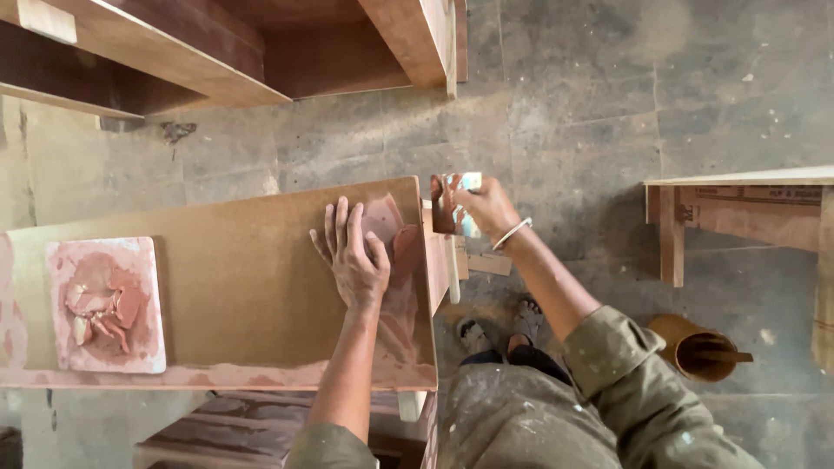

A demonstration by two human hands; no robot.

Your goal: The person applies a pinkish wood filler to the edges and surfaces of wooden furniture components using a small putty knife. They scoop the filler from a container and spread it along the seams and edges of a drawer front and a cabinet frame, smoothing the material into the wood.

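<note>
Closest in, an olive, paint-flecked work shirt (599,408) fills the lower edge, both sleeves pushed up. From it the left hand (354,256) reaches out and lies flat, fingers spread, palm down on a brown wooden board (234,278), holding nothing and simply pressing on the surface. Just beside that palm, toward the board's end, a patch of reddish-brown putty (393,239) is smeared over the wood, and the fingertips touch its edge. The right hand (488,207), with a pale bangle on its wrist, is closed around a flat scraper blade (450,205), fingers pinched on its far side; the blade is coated with the same reddish paste and stands upright against the end of the board, just beyond the smear. Below that grip, on the floor, two sandalled feet (499,330) show between the board and the shirt. Off to the outer side of the gripping hand, well apart, a round brown container (695,347) sits on the floor with a stick in it. Away from the flat hand, at the board's other end, a square pale tile (109,304) carries a lump of the reddish putty. Farther out, the grey stone floor (565,113) stretches to a wooden cabinet frame (261,52), and another wooden frame (738,208) stands at the side.
</note>
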